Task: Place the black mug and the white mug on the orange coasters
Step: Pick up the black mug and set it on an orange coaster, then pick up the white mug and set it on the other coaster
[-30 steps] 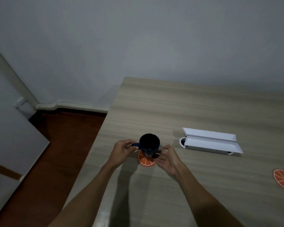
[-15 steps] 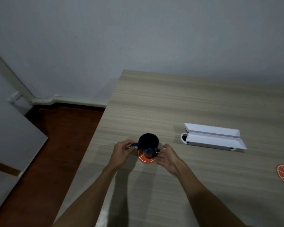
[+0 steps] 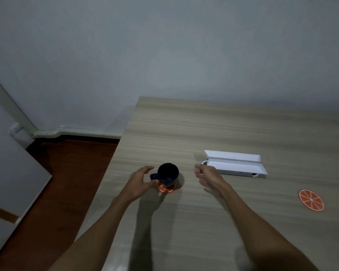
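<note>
Black glaze marks out the black mug (image 3: pixel 168 174), which stands upright on the near orange coaster (image 3: pixel 166 188); a crescent of the coaster shows at the mug's 6 o'clock, so the mug sits slightly toward the far edge of the disc but seems fully carried by it. Its handle points to 9 o'clock, toward the left hand (image 3: pixel 139 179), which is probably the hand suited to that handle. That hand is just beside the handle, with fingers spread and curled loosely, gripping nothing; whether a fingertip brushes the handle cannot be told. The right hand (image 3: pixel 207 175) hangs at the mug's 3 o'clock, apart from it, fingers loosely parted and blurred, also empty.

By my reading, the first half of the task is done, since nothing grips the mug and it rests on its own. At about 4 o'clock from the mug, well apart on the wooden table (image 3: pixel 213 130), lies the second orange coaster (image 3: pixel 311 200), bare, presumably waiting for the white mug. No white mug shows in this view. A white open case (image 3: pixel 236 166) lies at 2 o'clock from the mug, near the right hand, and plays no evident part
</note>
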The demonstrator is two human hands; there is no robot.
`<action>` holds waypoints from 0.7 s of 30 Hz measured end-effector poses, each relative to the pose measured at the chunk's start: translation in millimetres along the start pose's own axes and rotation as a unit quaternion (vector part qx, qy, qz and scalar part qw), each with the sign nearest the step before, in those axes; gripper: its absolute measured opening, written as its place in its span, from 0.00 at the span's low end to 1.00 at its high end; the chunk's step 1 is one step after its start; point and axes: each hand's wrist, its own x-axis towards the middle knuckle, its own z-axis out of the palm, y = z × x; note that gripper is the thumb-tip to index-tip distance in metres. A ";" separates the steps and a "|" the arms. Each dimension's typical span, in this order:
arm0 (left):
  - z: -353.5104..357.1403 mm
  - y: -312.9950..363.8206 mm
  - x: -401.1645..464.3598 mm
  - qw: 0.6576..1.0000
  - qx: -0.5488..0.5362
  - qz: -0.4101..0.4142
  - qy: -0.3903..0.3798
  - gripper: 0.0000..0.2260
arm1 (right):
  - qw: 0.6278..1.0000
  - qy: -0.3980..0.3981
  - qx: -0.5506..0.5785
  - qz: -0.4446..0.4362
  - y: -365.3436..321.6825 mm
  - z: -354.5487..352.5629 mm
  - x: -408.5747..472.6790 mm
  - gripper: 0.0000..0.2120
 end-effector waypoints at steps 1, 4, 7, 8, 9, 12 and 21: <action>-5.5 11.2 -5.3 1.000 -0.006 0.009 0.001 0.25 | 0.999 0.014 -0.022 -0.021 -7.8 -9.0 -13.4 0.07; -17.2 54.1 -22.0 0.999 -0.025 0.042 -0.014 0.24 | 0.993 0.065 -0.060 -0.074 -24.9 -35.2 -57.3 0.08; -16.2 95.8 -43.8 0.997 -0.025 0.074 -0.022 0.23 | 0.986 0.087 -0.098 -0.107 -22.5 -66.1 -103.1 0.14; -11.8 109.3 -52.4 0.996 -0.027 0.085 -0.021 0.23 | 0.983 0.097 -0.114 -0.110 -17.9 -78.5 -116.8 0.16; -5.5 120.7 -61.1 0.995 -0.031 0.093 -0.018 0.22 | 0.980 0.105 -0.125 -0.114 -12.9 -89.9 -131.7 0.18; 27.3 148.4 -90.2 0.993 -0.061 0.098 -0.019 0.21 | 0.983 0.101 -0.110 -0.109 7.6 -124.7 -176.6 0.15; 205.9 179.2 -183.0 0.988 -0.067 0.085 -0.107 0.30 | 0.990 0.110 -0.074 -0.042 143.6 -245.4 -233.1 0.14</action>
